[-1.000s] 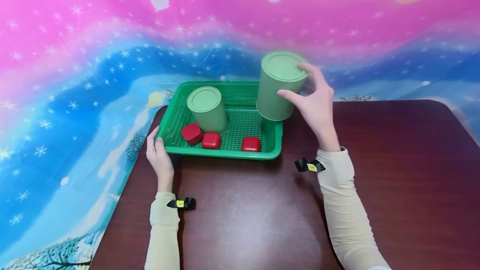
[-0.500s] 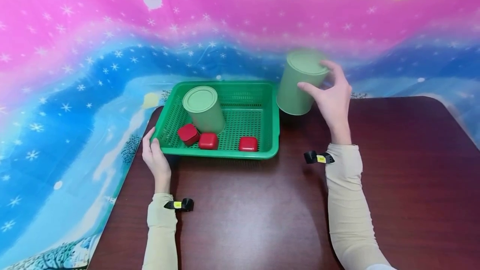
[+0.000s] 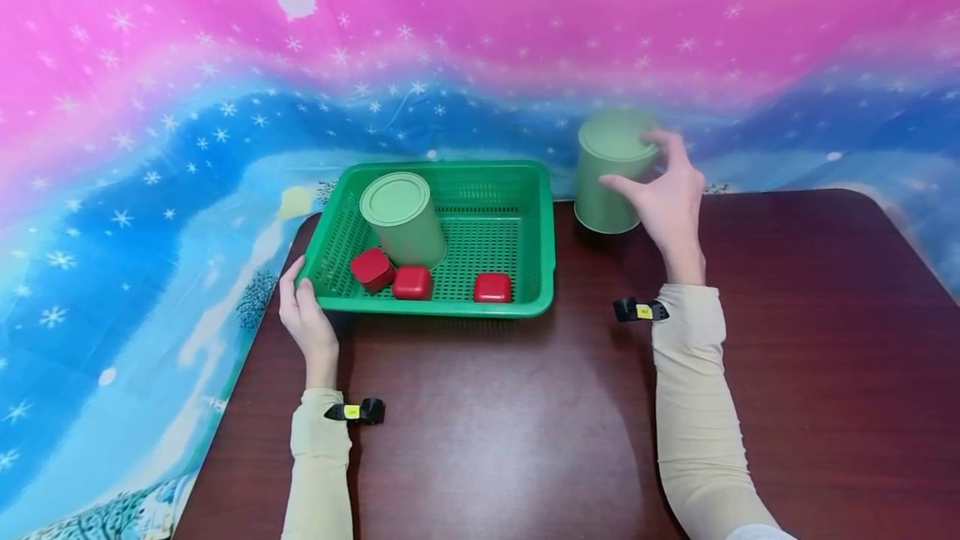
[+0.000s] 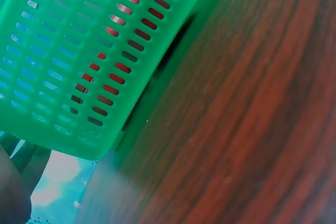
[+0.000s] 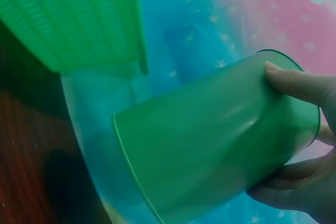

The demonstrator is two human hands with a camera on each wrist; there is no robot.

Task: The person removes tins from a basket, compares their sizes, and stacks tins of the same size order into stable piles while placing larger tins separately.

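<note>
In the head view, my right hand (image 3: pixel 667 198) grips a light green lidded can (image 3: pixel 609 186) near its top, at the back of the table to the right of the basket. The right wrist view shows my thumb on one side of the can (image 5: pixel 210 140) and fingers on the other. My left hand (image 3: pixel 306 319) holds the front left corner of a green plastic basket (image 3: pixel 450 309). Inside the basket stands a second light green can (image 3: pixel 411 232). Three small red boxes lie along its front: a left one (image 3: pixel 372 269), a middle one (image 3: pixel 412 282) and a right one (image 3: pixel 492 287).
Everything is on a dark reddish-brown table (image 3: pixel 487 423) with rounded corners. Behind it hangs a pink and blue snowflake backdrop (image 3: pixel 465 48), close to the back edge. The basket's slotted wall (image 4: pixel 79 51) fills much of the left wrist view.
My right hand has carried the can from over the basket's right end out to the right, then lowered it a little. The left hand stays at the basket's corner.
</note>
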